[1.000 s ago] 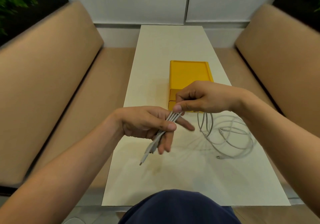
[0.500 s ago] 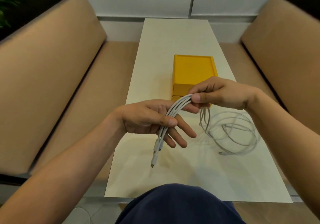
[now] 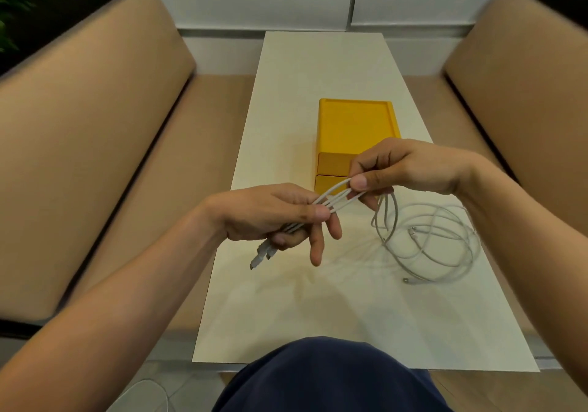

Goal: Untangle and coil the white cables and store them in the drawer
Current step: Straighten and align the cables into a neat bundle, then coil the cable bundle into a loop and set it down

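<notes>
Left hand (image 3: 273, 214) pinches the bunched cables (image 3: 339, 199) under its thumb, plugs (image 3: 259, 256) dangling at seven o'clock; right hand (image 3: 405, 166) pinches them at two o'clock. The rest sprawls on the table (image 3: 318, 310); yellow drawers (image 3: 334, 164) at twelve.

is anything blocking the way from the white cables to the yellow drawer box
No object lies between them on the cream table. The bundle of white cables, pinched by the left hand and right hand, is held just in front of the yellow drawer box, but both its drawer fronts look shut.
</notes>
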The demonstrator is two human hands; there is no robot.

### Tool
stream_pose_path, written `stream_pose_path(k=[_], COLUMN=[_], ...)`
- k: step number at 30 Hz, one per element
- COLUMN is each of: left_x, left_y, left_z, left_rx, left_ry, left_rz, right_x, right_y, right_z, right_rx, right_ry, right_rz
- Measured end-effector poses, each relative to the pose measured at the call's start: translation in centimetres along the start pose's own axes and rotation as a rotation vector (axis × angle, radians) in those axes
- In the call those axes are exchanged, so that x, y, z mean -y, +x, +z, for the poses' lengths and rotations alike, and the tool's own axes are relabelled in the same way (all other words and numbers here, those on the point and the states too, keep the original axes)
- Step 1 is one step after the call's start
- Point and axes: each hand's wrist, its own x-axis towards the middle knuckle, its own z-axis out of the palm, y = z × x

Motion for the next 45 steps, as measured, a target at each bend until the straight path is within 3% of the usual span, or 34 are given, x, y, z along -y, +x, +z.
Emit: stream_pose_path(k=[10, 15, 18, 21, 24, 31, 37, 40, 45], left_x=[1.2, 1.1, 1.2, 1.1, 1.0, 0.9, 0.7, 0.6, -0.3], left_y=[-0.9, -0.6, -0.5, -0.5, -0.6, -0.6, -0.6, -0.7, -0.6], left_z=[0.1, 0.2, -0.1, -0.2, -0.2, -0.5, -1.3, -1.4, -0.9], left_rx=[0.276, 0.367, 0.343, 0.271, 0.135, -0.051, -0.035, 0.027, 0.053], left_ry=[-0.302, -0.253, -0.184, -0.044, 0.04, 0.089, 0.036, 0.024, -0.12], left_rz=[0.102, 0.08, 0.029, 0.015, -0.017, -0.076, -0.049, 0.002, 0.204], right_x=[-0.9, -1.0, -1.0, -0.4, 0.1, 0.6, 0.4, -0.2, -2.5], right_y=[1.0, 1.4, 1.3, 0.9, 0.7, 0.3, 0.7, 1.2, 2.5], right_z=[1.2, 1.1, 0.8, 0.1, -0.5, -0.7, -0.9, -1.1, 1.3], right_rx=[-0.128, -0.076, 0.058, 0.153, 0.157, 0.138, -0.008, -0.193, -0.477], right_ry=[0.189, 0.185, 0.202, 0.055, -0.137, -0.205, -0.215, -0.196, 0.072], right_rz=[-0.145, -0.117, -0.051, 0.066, 0.145, 0.159, 0.064, 0.045, -0.111])
